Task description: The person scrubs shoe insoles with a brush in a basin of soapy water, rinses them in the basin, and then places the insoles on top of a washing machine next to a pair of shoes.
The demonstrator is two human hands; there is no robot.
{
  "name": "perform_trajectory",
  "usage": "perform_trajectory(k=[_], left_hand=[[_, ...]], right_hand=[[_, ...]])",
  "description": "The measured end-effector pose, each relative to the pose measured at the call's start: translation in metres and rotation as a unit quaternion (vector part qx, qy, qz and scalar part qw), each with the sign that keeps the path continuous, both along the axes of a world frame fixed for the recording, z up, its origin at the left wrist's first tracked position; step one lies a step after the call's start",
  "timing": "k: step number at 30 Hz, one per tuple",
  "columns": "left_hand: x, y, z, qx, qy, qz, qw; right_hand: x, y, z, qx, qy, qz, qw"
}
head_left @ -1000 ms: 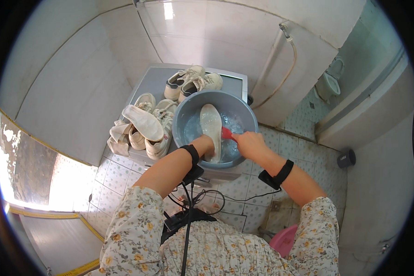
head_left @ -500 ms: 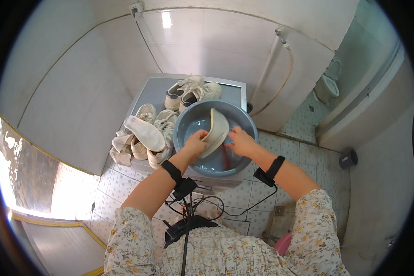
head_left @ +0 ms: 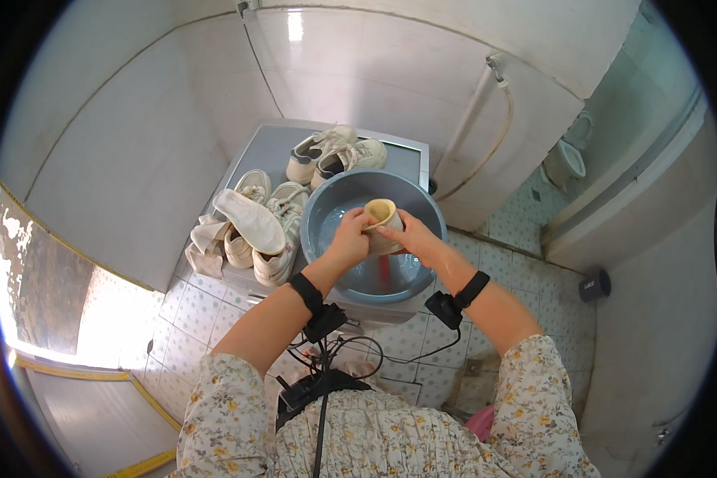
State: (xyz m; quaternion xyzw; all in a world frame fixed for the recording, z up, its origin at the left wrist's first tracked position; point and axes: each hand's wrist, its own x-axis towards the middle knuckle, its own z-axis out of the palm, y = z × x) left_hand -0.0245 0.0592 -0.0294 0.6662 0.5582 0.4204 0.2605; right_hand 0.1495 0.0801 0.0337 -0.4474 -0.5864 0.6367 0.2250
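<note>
Over a grey-blue basin [head_left: 315, 199], my left hand [head_left: 352, 237] and my right hand [head_left: 417, 237] grip one curled white piece with a yellowish inner side [head_left: 384, 212]. It looks like a shoe insole bent round into a cup, though its exact kind is hard to tell. My fingers close on it from both sides and partly cover it. Below my hands, a red strip-like thing [head_left: 385, 271] shows in the basin, its kind unclear. Left of the basin, a flat white insole [head_left: 249, 221] lies across a pair of white lace-up shoes [head_left: 289, 209].
Another pair of white shoes [head_left: 327, 155] stands behind the basin on the grey-topped appliance [head_left: 267, 151]. Pale cloth-like pieces [head_left: 205, 247] lie at its left edge. A hose [head_left: 508, 119] hangs from a wall tap. Cables [head_left: 350, 346] dangle before me; a dark bin [head_left: 594, 284] stands at right.
The white piece has turned and curled, so its yellowish inside now faces up. My right hand has moved in and taken hold of it; my view has shifted slightly.
</note>
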Motion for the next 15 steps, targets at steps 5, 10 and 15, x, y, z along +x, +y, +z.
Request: perform_trajectory(k=[5, 10, 15], left_hand=[[0.01, -0.006, 0.018, -0.193, -0.304, 0.068, 0.93], [0.023, -0.022, 0.063, -0.298, -0.495, 0.021, 0.816], [0.041, -0.005, 0.038, -0.211, -0.375, 0.058, 0.901]], right_hand=[[-0.004, -0.011, -0.001, -0.026, 0.104, -0.056, 0.993], [-0.002, -0.019, 0.011, -0.052, 0.029, -0.093, 0.994], [-0.016, -0.023, 0.016, 0.021, -0.079, -0.206, 0.975]])
